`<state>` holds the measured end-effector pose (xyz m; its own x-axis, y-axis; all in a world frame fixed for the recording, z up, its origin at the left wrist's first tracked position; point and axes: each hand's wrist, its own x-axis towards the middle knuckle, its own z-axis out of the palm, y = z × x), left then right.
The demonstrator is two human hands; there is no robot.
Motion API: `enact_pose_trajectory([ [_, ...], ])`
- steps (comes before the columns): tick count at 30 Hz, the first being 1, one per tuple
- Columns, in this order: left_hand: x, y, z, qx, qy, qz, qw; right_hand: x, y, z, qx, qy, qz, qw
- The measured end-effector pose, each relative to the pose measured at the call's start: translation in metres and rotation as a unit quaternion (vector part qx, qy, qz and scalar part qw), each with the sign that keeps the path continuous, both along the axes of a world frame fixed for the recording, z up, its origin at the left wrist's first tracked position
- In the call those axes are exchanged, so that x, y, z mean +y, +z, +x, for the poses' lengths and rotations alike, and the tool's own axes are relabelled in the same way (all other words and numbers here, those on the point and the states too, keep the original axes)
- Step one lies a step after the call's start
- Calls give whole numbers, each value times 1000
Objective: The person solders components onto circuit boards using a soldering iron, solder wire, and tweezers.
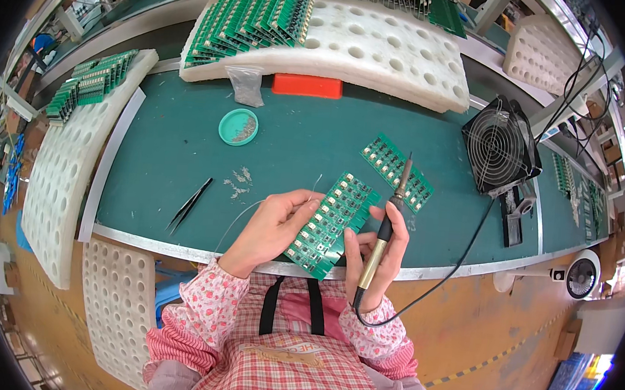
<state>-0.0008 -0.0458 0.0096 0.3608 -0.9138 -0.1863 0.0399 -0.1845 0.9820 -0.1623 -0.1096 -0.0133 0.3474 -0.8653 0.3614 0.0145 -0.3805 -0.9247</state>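
Observation:
My left hand [270,228] grips a green circuit board panel [332,222] near the table's front edge, tilted toward me. A thin solder wire [242,215] also runs from this hand. In my right hand [381,254] is a soldering iron [386,225], and the fingers also touch the panel's right edge. The iron's tip points away from me, above a second green panel [394,172] lying flat on the green mat [294,150].
Black tweezers [190,202] and loose small parts [240,179] lie left of my hands. A teal dish [238,126], a plastic bag [246,85] and a red block [307,86] sit farther back. White foam trays [395,56] hold several boards. A black fan [501,144] stands right.

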Motion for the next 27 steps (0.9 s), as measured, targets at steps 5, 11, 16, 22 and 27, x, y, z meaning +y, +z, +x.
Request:
enact_pose_trajectory([
  [5,1,3,-1,8,-20,2,1000,1,1,-2,10,-5,-1,1000],
  [11,2,2,-3,32,-17,-5,999,2,2,-2,3,-4,14,1000],
  [16,1,7,-2,57,-28,-2,998,1,1,-1,4,-8,11,1000],
  [22,0,7,2,99,-37,-12,994,1,1,3,1,-10,12,1000],
  [27,8,3,6,100,-50,-22,994,6,3,6,5,-28,12,1000],
])
